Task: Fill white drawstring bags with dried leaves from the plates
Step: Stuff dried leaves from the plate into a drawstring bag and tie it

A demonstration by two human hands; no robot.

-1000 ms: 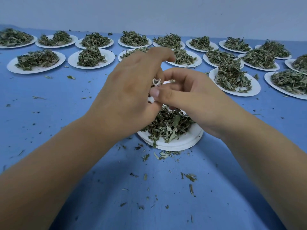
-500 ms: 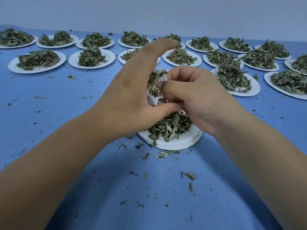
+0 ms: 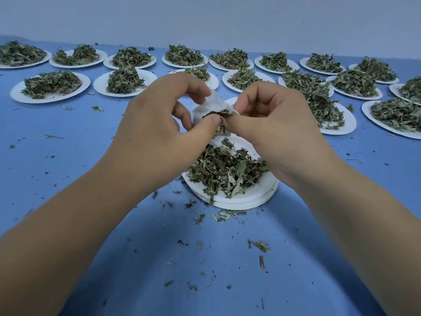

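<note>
blue table [image 3: 75, 160], rows of leaf-heaped plates [image 3: 20, 96] at the back.
left hand [image 3: 157, 135] and right hand [image 3: 278, 124] each pinch the mouth of a white drawstring bag [image 3: 210, 107], leaves showing inside, just above the near plate [image 3: 250, 201].

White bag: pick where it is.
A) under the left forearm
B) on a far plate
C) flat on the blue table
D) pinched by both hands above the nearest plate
D: the left hand and right hand both pinch the white bag over the nearest plate.
</note>
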